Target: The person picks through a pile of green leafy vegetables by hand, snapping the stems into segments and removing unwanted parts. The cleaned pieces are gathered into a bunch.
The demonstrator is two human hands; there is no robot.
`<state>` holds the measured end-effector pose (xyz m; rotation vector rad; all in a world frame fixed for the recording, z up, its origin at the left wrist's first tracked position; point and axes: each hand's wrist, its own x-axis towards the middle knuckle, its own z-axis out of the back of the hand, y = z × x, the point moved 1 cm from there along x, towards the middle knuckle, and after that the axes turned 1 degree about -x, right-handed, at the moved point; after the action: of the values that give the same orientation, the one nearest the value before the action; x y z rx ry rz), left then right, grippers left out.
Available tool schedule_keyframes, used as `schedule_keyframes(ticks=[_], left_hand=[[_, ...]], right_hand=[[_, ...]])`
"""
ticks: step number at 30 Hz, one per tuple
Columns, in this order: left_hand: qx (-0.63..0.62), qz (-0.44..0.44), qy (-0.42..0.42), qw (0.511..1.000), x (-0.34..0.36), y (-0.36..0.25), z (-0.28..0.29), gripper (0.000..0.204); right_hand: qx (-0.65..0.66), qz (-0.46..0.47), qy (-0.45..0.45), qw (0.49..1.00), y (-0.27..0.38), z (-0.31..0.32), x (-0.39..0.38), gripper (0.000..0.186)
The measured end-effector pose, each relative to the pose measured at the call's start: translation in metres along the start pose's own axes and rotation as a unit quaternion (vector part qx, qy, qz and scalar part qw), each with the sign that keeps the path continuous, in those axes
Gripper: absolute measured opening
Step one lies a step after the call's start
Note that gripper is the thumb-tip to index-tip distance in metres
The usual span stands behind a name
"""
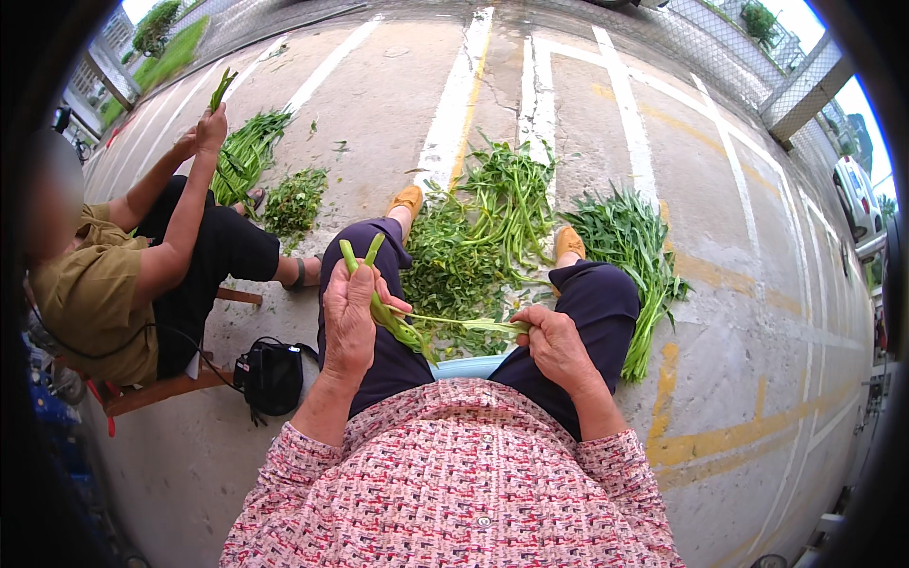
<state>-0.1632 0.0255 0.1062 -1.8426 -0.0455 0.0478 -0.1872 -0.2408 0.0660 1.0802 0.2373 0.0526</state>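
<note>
My left hand (348, 317) is closed around a few thick green vegetable stalks (402, 331), which look like water spinach. Their cut ends poke up above my fingers and leafy parts hang below. A thin pale green stem with a leaf (483, 325) stretches across from this bunch to my right hand (559, 348). The fingertips of that hand pinch the leaf's end. Between my feet lies a heap of loose leaves (440, 270), with longer stalks (516, 204) on its far side. A bundle of long leafy greens (630, 256) rests beside my right foot.
To my left a seated person (104, 284) holds up green stalks (222, 90). More greens (251, 151) and a small leaf pile (295, 201) lie near that person's feet. A black bag (270, 377) stands on the ground by the wooden stool (170, 390). Painted lines mark the concrete.
</note>
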Motion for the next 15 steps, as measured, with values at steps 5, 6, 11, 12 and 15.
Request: schedule_keyframes(ticks=[5,6,11,12,15], left_hand=[[0.048,0.053,0.048,0.996,0.0,0.009,0.005,0.026],[0.03,0.063,0.063,0.996,-0.001,0.008,0.005,0.027],[-0.062,0.089,0.104,0.989,-0.007,-0.008,0.0,0.028],[-0.077,0.081,0.111,0.987,-0.007,-0.007,0.0,0.028],[-0.107,0.063,0.122,0.985,-0.008,-0.005,0.0,0.03]], right_hand=[[-0.04,0.055,-0.092,0.993,-0.004,0.003,0.01,0.023],[-0.05,0.072,-0.11,0.99,-0.004,0.004,0.012,0.022],[-0.047,0.073,-0.111,0.99,-0.007,0.002,0.02,0.022],[-0.055,0.076,-0.104,0.99,-0.011,-0.002,0.02,0.023],[-0.054,0.07,-0.093,0.992,-0.023,-0.015,0.022,0.023]])
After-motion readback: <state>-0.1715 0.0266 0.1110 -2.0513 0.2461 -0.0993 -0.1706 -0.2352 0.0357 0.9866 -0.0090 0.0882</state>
